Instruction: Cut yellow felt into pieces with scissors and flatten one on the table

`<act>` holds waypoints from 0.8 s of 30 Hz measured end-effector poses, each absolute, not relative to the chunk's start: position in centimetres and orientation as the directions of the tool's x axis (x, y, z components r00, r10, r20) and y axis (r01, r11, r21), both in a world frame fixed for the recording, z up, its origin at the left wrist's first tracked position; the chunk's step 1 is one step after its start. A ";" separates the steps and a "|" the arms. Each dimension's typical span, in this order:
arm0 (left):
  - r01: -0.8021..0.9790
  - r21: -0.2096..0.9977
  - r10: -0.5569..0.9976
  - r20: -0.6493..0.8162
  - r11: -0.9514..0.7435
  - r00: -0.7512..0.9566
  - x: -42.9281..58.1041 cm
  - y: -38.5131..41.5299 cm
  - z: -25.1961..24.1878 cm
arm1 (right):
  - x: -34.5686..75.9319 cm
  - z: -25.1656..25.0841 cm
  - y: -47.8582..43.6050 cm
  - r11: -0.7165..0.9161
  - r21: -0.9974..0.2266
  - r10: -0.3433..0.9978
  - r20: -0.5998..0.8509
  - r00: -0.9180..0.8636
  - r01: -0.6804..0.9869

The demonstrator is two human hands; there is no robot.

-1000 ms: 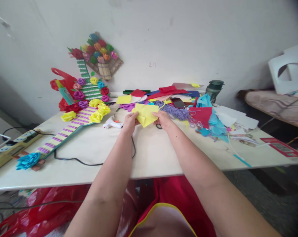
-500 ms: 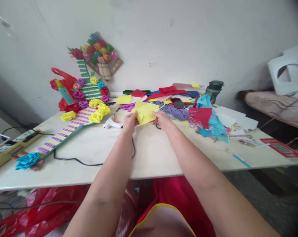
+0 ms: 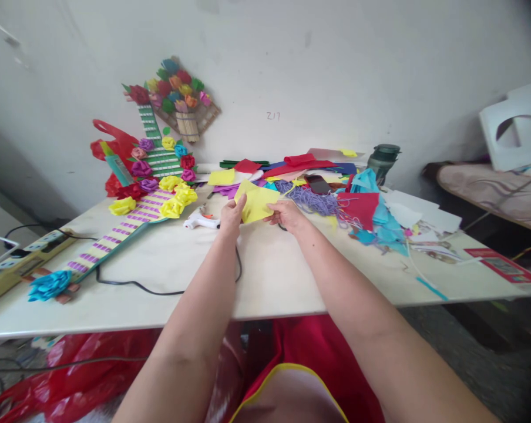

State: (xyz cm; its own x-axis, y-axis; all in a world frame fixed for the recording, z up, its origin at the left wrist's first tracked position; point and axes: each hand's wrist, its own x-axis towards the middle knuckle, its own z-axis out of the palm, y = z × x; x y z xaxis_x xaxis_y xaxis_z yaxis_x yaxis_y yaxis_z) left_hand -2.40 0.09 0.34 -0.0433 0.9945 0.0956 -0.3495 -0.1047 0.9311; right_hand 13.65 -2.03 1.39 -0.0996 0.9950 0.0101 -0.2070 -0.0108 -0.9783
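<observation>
A sheet of yellow paper (image 3: 257, 203) is held up above the middle of the table between both hands. My left hand (image 3: 232, 216) is closed on its left edge, thumb on the near face. At the lower right edge, my right hand (image 3: 287, 214) pinches the same sheet. A white glue gun (image 3: 201, 220) lies just left of my left hand, its black cord (image 3: 142, 288) running over the table. Purple shredded strands (image 3: 312, 198) are heaped beyond my right hand. Another yellow paper piece (image 3: 222, 177) lies on the pile behind.
On the left are a flower-decorated striped guitar shape (image 3: 124, 230), a glue bottle (image 3: 118, 169) and a power strip (image 3: 32, 261). Red paper (image 3: 359, 210), blue scraps (image 3: 387, 232), a phone (image 3: 319, 184) and a dark bottle (image 3: 382, 161) stand or lie at the right. The table's front edge (image 3: 283, 315) is near me.
The yellow sheet has turned and looks narrower, its folded flap no longer showing. My right hand has shifted slightly left along it, and my left thumb now lies upward on the paper.
</observation>
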 end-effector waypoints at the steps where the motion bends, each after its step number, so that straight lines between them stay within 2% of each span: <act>1: -0.369 0.922 0.993 0.120 -0.117 -0.014 -2.4 -0.2 0.5 | 13.6 1.4 -2.0 -0.010 -0.979 0.995 0.011 -0.100 -0.204; 6: -0.437 0.898 0.972 0.152 -0.058 0.182 -2.3 -0.7 0.6 | 13.7 1.5 -2.0 -0.004 -0.977 0.995 0.017 -0.098 -0.213; 14: -0.504 0.862 0.973 0.160 -0.055 0.168 -2.4 -0.5 0.5 | 13.6 1.8 -2.2 -0.002 -0.985 0.997 0.011 -0.073 -0.175; 19: -0.405 0.914 0.946 0.113 0.021 0.304 -2.8 -1.1 1.0 | 13.7 1.8 -2.3 0.011 -0.988 0.999 0.019 -0.051 -0.154; 24: -0.408 0.913 0.944 0.132 0.003 0.302 -2.7 -0.8 0.5 | 13.8 1.9 -2.4 0.022 -0.996 0.997 0.028 -0.068 -0.087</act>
